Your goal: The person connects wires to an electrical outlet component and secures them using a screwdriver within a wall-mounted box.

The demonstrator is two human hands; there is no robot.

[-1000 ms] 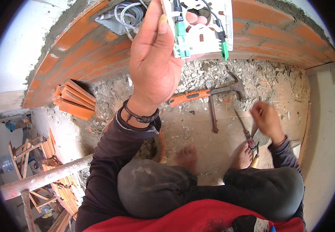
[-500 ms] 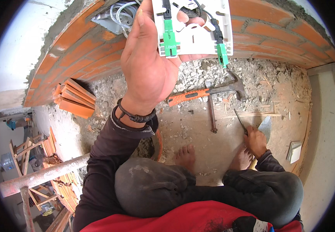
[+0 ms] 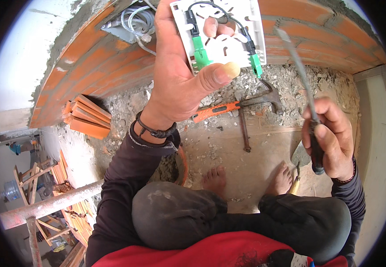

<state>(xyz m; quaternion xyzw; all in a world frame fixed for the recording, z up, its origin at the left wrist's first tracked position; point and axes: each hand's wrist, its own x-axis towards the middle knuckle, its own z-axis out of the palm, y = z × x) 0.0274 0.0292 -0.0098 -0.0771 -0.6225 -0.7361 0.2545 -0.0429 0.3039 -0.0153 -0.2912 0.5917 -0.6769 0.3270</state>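
- Fingers of the left hand [image 3: 173,84] are gripping a white plastic box [image 3: 235,50], and the thumb lies across its lower edge.
- Fingers of the right hand [image 3: 335,142] are closed around the handle of a screwdriver [image 3: 307,91]; its tip points away from the person.
- Inside the box, a black cable [image 3: 223,10] joins two green plugs [image 3: 255,64].
- Below, a hammer [image 3: 222,110] with orange handle lies on the floor [image 3: 268,149].

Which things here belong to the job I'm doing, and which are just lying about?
Likely in the job: white outlet plate with green fibre connectors, in left hand; screwdriver, in right hand.
Lying about: claw hammer, rusty metal rod, trowel, orange bricks.
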